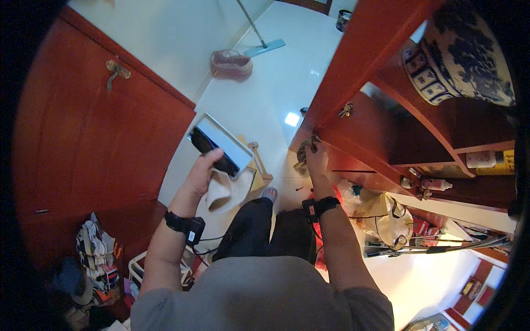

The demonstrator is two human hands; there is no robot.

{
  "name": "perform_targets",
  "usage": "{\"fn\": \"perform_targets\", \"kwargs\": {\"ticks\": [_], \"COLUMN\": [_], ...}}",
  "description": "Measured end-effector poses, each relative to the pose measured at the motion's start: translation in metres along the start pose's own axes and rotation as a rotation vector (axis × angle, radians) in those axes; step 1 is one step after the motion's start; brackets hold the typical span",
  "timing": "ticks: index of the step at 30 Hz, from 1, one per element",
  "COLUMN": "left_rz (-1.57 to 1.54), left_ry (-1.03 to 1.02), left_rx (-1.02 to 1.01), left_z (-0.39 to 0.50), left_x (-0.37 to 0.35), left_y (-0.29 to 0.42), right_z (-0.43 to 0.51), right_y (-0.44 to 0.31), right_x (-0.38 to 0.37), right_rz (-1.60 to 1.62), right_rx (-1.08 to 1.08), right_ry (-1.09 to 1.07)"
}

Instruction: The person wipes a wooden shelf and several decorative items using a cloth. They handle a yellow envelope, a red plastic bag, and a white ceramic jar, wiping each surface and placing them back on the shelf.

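My left hand point(203, 169) holds a shallow white tray-like box point(236, 145) together with a dark, glossy flat object point(213, 151), my thumb pressed on the dark one. Just below that hand is a white cloth-like item point(230, 188), whose support I cannot make out. At the edge of the red wooden cabinet point(343, 62), my right hand point(315, 157) grips a crumpled brown-grey cloth point(302, 161). Both wrists wear black straps with small boxes and cables.
A red door point(83, 103) stands at the left. Ahead on the floor are a pink basket point(231, 65) and a flat mop point(265, 48). A blue-and-white porcelain vase point(468, 62) sits on the cabinet's shelf. Cream bag point(385, 219) and poles point(439, 248) lie right; a wooden stand point(260, 161) is near my foot.
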State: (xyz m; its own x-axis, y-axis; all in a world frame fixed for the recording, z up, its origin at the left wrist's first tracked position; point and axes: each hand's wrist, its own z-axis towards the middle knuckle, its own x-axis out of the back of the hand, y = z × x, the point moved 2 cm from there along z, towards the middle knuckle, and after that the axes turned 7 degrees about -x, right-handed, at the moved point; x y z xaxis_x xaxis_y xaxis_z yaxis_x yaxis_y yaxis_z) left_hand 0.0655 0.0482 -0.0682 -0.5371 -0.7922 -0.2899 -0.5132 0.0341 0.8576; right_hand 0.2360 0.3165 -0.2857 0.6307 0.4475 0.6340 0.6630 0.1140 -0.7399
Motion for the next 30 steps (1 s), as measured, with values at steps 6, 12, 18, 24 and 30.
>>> {"fn": "perform_targets", "kwargs": {"ticks": [6, 12, 18, 24, 30], "left_rz": [-0.201, -0.366, -0.441, -0.503, -0.305], "left_ry": [0.345, 0.556, 0.504, 0.511, 0.189], "left_rx": [-0.08, -0.128, -0.087, -0.073, -0.066], "left_z": [-0.006, -0.03, -0.029, 0.011, 0.039], "left_x": [0.088, 0.159, 0.151, 0.083, -0.007], "left_y": [0.009, 0.001, -0.015, -0.038, -0.07], "right_z": [-0.049, -0.11, -0.14, -0.135, -0.121], "right_y": [0.015, -0.061, -0.102, -0.139, -0.111], "right_x": [-0.075, -0.111, -0.135, -0.062, -0.023], "right_rz": [0.098, 0.137, -0.062, 0.347, 0.535], "right_rx": [-0.149, 0.028, 0.239, 0.453, -0.317], "right_ry": [-0.315, -0.565, -0.763, -0.887, -0.949]}}
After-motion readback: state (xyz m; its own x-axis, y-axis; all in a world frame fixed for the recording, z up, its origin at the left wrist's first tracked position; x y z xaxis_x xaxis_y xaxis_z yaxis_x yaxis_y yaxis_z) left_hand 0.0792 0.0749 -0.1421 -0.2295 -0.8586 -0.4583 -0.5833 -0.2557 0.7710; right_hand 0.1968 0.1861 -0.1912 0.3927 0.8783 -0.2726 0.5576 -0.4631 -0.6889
